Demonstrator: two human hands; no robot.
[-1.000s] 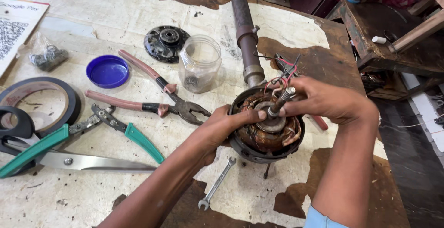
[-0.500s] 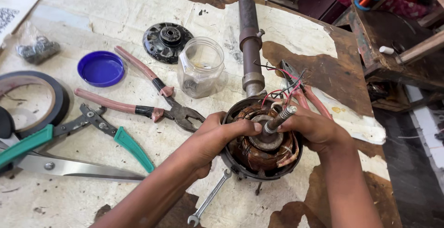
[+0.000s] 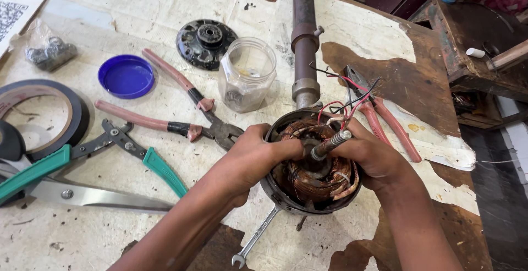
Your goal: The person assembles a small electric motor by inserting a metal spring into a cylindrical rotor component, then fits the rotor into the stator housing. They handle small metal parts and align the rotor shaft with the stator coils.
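Note:
A round motor housing (image 3: 278, 194) with copper windings (image 3: 324, 180) sits on the paper-covered table. A steel shaft (image 3: 330, 143) sticks up from its middle. My left hand (image 3: 250, 158) grips the left rim, thumb reaching in toward the shaft's base. My right hand (image 3: 374, 158) holds the right rim, fingers touching the shaft. Red, black and white wires (image 3: 344, 103) rise from the windings at the back.
A metal pipe (image 3: 304, 34) runs away behind the motor. Pink-handled pliers (image 3: 176, 125), a clear jar (image 3: 246, 74), a blue lid (image 3: 126, 76), a black end cap (image 3: 206, 41), green-handled pliers (image 3: 118, 147), scissors (image 3: 82, 194), tape rolls (image 3: 38, 111) and a spanner (image 3: 254, 239) lie around.
The view has shifted down and closer. My right hand moved from the top of the shaft to the motor's right rim; both hands now grip the housing lower on the table.

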